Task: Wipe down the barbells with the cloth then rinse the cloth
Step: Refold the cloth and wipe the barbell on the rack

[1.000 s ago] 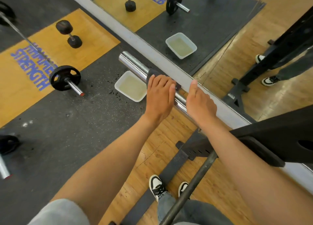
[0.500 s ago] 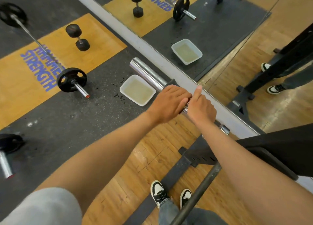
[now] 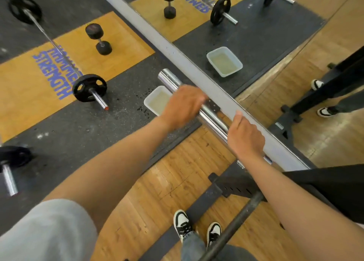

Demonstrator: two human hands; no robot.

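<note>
A chrome barbell sleeve runs diagonally in front of the wall mirror. My left hand curls over the sleeve near its free end and is blurred; the dark cloth is hidden beneath it. Further down the sleeve, my right hand grips the bar with its fingers wrapped over the top, close to the mirror's grey frame. A white tub of cloudy water stands on the black rubber mat just below the sleeve's end, partly covered by my left hand.
A second barbell with a black plate lies on the mat at left, a dumbbell beyond it. Another plate and sleeve sit at the left edge. The black rack base and my shoes are below on the wooden floor.
My left hand slid along the sleeve toward its free end, away from my right hand. My right hand kept its grip on the bar.
</note>
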